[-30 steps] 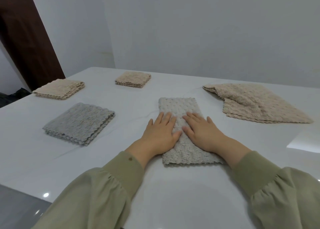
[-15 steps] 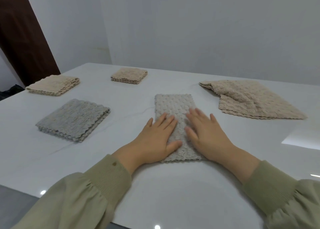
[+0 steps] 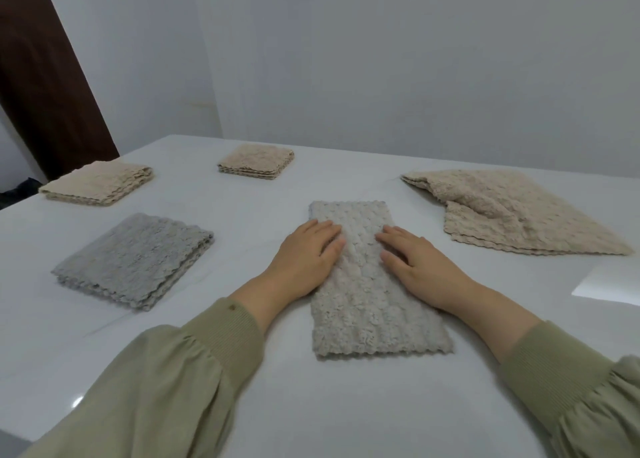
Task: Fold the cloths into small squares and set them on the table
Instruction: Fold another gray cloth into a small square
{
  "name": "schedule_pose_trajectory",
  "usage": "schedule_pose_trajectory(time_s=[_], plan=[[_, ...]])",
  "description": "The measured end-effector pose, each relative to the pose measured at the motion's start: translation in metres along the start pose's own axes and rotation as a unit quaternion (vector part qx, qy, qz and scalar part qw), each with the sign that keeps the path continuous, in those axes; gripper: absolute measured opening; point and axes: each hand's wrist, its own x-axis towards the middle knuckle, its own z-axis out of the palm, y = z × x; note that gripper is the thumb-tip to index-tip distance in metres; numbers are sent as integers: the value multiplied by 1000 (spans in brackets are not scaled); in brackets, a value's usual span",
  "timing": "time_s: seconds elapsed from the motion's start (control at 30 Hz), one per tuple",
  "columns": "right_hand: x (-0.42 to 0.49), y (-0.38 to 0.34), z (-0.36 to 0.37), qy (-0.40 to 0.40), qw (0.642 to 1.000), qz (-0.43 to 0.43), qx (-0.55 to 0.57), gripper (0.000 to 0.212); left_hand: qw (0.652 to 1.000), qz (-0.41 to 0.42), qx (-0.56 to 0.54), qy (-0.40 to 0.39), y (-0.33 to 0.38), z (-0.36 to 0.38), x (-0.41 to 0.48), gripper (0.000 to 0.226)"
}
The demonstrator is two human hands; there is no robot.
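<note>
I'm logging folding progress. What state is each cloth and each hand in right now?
pale strip cloth, folded into a long strip, lying flat, not yet a square
grey cloth, folded square
left beige cloth, folded square
far beige cloth, folded square
right beige cloth, loosely folded and rumpled, not yet a small square
left hand, flat, pressing the pale strip cloth
right hand, flat, pressing the pale strip cloth

On my feed, a plain pale grey wall fills the background, with a vertical corner seam left of the middle. A dark brown panel, perhaps a door, stands slanted at the far left. Below it, at the left edge, sits something black that I cannot identify. A sliver of grey floor shows at the bottom left.
</note>
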Motion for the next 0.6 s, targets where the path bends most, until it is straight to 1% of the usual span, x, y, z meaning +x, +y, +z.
schedule_pose_trajectory(time_s=[0.07,0.17,0.3,0.4,0.47,0.53,0.6], plan=[[14,5,-1,-3,1000,2,-9,47,1000,-19,-2,11,-4,0,16,44],[32,11,-5,22,1000,1,-16,43,999,-36,27,13,-8,0,33,42],[59,19,-5,68,997,23,7,34,996,-48,11,74,-15,-2,51,35],[81,27,-3,92,995,45,11,30,990,-83,-7,117,-21,-3,63,32],[95,32,-2,105,993,54,11,28,984,-119,4,134,-26,-5,72,33],[105,36,0,113,992,60,13,30,978,-154,34,138,-30,-6,79,33],[112,39,1,112,992,62,3,37,973,-168,72,137,-31,-5,85,31]])
